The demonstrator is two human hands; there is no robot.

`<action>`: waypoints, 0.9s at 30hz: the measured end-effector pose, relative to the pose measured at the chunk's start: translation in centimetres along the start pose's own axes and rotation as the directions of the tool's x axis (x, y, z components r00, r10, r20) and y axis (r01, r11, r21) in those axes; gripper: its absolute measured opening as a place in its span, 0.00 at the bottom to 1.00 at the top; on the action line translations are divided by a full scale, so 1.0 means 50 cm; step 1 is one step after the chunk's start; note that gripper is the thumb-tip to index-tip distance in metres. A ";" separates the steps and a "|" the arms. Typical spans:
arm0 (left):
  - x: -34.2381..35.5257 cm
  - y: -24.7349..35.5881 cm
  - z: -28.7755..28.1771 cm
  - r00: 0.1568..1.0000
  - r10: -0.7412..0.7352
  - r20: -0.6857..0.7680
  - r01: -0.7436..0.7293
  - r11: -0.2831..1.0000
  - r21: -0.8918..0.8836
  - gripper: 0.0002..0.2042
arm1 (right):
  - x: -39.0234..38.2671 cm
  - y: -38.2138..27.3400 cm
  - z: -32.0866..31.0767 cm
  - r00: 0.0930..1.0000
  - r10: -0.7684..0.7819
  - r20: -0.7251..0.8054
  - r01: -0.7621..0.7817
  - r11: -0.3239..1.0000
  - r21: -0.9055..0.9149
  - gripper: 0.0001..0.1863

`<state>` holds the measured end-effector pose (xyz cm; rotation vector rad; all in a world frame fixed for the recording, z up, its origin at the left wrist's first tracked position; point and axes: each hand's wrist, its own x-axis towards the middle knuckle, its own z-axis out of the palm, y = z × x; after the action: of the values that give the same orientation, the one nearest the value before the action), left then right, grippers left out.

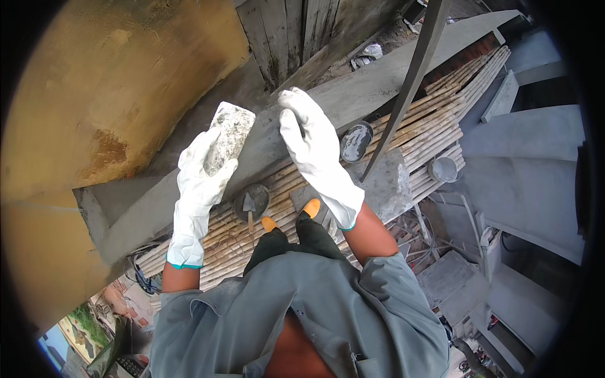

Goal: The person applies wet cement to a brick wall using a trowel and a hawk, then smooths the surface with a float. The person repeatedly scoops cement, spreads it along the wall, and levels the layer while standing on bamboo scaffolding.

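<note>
One grey open-fronted shirt lies nearest my remote camera, at the lower edge. Beyond it I view the forearms, ending in white gloves with teal cuffs. The left hand grips a speckled grey-and-white rectangular block, pinched between the thumb on its near right edge and the fingers on its left; how far those fingers wrap underneath I cannot tell. The right hand is raised beside the block, well apart from it, with fingers pressed together and thumb slightly separated. Below the hands I note orange-yellow shoes and, just left of them, a round dark bucket containing a trowel with a tan handle. These appear above a platform of pale bamboo poles, which also bears a black bucket with whitish residue and, farther right, a round grey bucket. A long grey concrete ledge runs diagonally behind the hands, crossed by a slanting grey post. At upper left I see a stained ochre-yellow wall.
</note>
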<state>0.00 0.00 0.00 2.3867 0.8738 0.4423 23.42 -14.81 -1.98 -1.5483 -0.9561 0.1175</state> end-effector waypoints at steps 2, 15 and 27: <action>0.002 0.035 0.019 0.998 0.021 0.062 -0.027 0.995 0.098 0.38 | -0.015 0.020 -0.066 0.971 0.143 -0.189 -0.113 0.980 0.161 0.16; 0.224 0.196 0.305 0.840 0.509 0.191 -0.540 0.822 0.183 0.33 | -0.365 0.169 -0.438 0.657 0.584 -0.476 -0.626 0.775 0.087 0.17; 0.354 0.375 0.400 0.835 0.503 0.222 -0.543 0.819 0.187 0.29 | -0.420 0.190 -0.520 0.595 0.637 -0.489 -0.704 0.707 0.065 0.16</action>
<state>31.60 -7.76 -2.60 2.8418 0.1796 0.3496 29.42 -47.18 -13.05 -1.8858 0.0722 0.1931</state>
